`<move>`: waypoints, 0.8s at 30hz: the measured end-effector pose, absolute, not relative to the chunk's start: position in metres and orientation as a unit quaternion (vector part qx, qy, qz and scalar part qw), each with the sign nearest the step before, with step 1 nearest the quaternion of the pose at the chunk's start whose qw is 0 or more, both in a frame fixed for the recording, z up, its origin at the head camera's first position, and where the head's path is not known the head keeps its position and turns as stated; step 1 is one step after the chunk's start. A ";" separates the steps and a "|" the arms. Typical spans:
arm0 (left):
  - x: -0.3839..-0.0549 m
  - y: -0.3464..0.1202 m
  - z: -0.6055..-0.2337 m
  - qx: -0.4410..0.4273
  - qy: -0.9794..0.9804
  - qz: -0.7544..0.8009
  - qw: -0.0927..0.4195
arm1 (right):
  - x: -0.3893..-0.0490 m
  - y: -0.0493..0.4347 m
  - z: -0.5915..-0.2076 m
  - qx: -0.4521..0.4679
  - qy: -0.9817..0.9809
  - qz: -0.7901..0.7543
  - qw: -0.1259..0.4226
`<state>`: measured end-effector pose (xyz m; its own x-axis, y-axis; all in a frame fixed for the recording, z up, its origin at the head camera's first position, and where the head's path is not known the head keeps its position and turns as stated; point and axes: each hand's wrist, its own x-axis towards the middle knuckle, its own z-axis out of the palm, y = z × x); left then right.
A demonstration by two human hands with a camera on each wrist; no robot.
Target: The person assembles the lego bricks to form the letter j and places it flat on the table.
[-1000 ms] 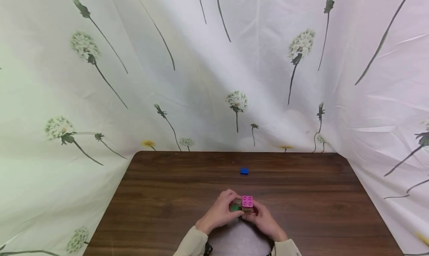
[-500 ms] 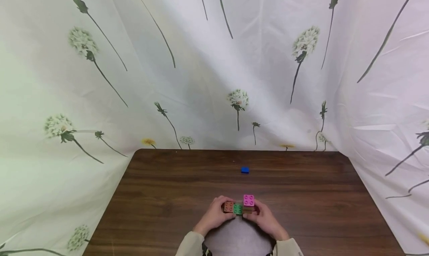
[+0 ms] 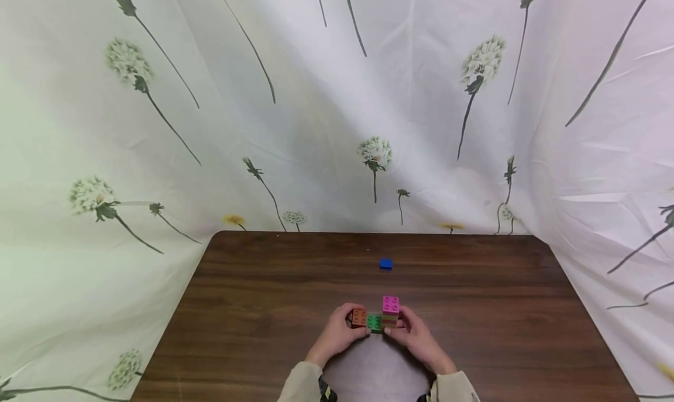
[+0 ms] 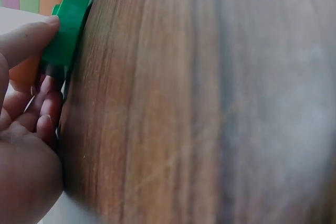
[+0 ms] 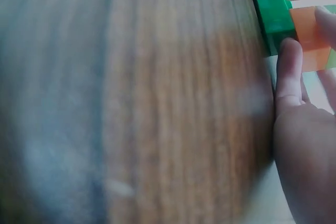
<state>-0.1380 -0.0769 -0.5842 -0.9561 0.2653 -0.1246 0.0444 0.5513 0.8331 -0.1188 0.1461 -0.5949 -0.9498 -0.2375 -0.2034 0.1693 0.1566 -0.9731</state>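
A long green toy building brick (image 3: 374,323) lies on the table between both hands. On its left end sits an orange brick (image 3: 359,317), which my left hand (image 3: 337,332) grips between thumb and fingers. In the left wrist view, the left thumb lies against the green brick (image 4: 69,24). At the right end rises a stack of bricks (image 3: 390,316) with a pink brick (image 3: 391,304) on top. My right hand (image 3: 418,337) holds this stack low down. In the right wrist view its orange bottom brick (image 5: 307,35) is between the fingers, against the green brick.
A small blue brick (image 3: 386,264) lies farther back on the dark wooden table (image 3: 253,308). A white cloth (image 3: 316,156) printed with dandelions hangs behind the table and along its sides.
My left hand has shifted left and uncovered the orange and green bricks. More of the stack's side shows below the pink brick. The head view has tilted slightly.
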 end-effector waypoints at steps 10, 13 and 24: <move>-0.138 -0.078 -0.587 0.070 0.870 0.475 0.114 | -0.120 0.145 -0.592 -0.001 0.738 -0.656 0.157; -0.139 -0.078 -0.588 0.070 0.870 0.474 0.112 | -0.120 0.145 -0.593 0.003 0.740 -0.655 0.156; -0.135 -0.075 -0.587 0.062 0.870 0.476 0.114 | -0.119 0.147 -0.597 0.015 0.741 -0.654 0.151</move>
